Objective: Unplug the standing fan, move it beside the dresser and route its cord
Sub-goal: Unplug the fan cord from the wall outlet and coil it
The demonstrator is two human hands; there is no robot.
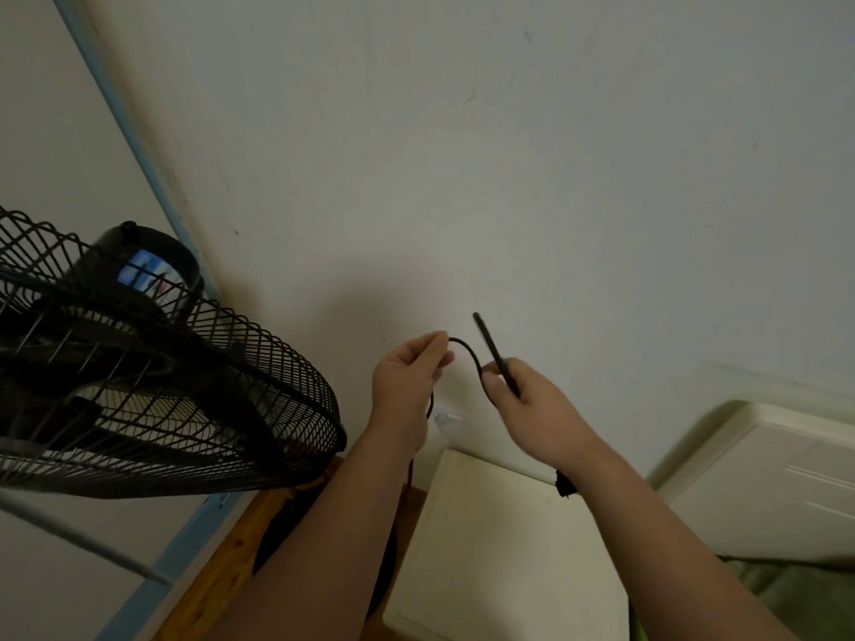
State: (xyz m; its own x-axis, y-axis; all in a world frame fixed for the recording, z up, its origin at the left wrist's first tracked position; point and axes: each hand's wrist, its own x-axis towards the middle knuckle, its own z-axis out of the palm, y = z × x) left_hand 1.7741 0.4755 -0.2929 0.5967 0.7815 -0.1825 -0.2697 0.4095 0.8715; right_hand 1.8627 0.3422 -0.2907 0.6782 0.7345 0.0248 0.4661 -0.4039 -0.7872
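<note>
Against pale wall [509,178], raised left hand [407,377] and right hand [527,395] each pinch the black cord [468,351] looped between them.

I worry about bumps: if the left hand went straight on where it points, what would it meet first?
Probably the wall: the left hand, pinching the black cord, points at it with nothing between. Depth is unclear.

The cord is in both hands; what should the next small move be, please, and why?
Probably draw the right hand along the cord to gather a loop: the left hand pinches one end of a short arch, the right grips the other, and slack hangs below the left wrist.
</note>
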